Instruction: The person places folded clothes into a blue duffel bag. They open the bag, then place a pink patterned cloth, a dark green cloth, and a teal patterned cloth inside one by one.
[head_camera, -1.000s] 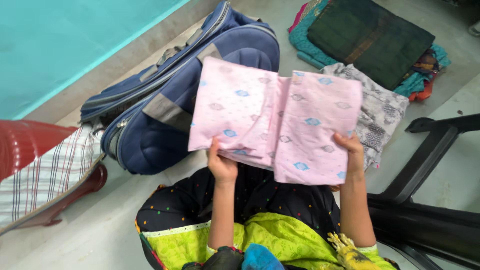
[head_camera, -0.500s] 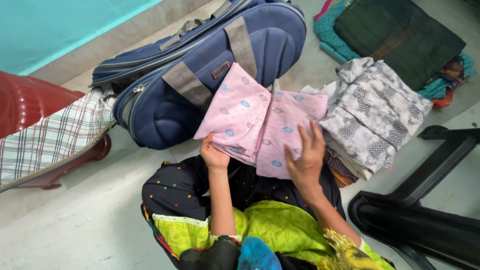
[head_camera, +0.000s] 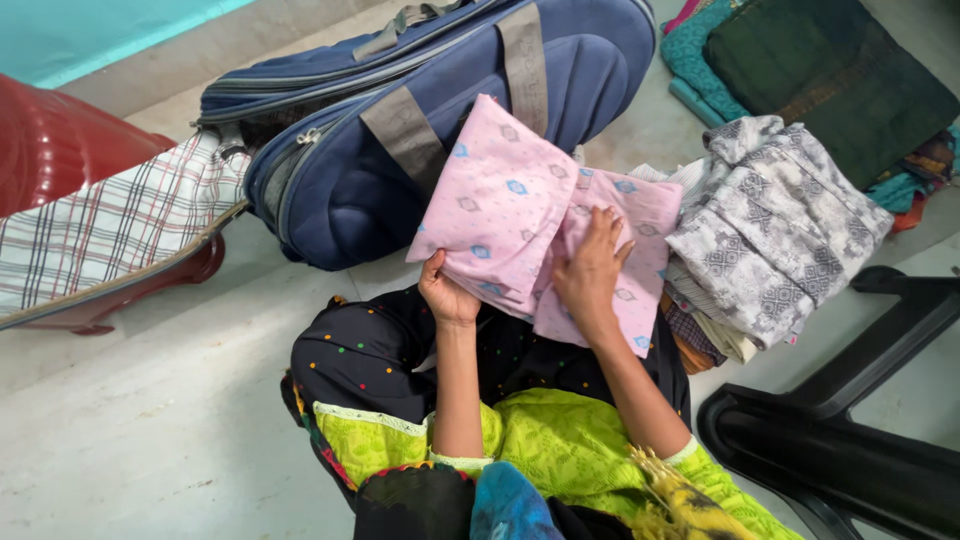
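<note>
Folding step in progress on a pink printed cloth (head_camera: 520, 215), held up over the lap, in front of the blue travel bag (head_camera: 420, 120) and just left of the grey patterned stack (head_camera: 770, 230). Left hand (head_camera: 447, 293) grips the lower left edge, fingers closed around the fabric. Right hand (head_camera: 592, 268) lies flat on the right half, fingers spread and extended, pressing rather than pinching. One half already overlaps the other along a central fold. Judgement: next move calls for smoothing the overlap, with the left-hand grip holding the edges aligned.
</note>
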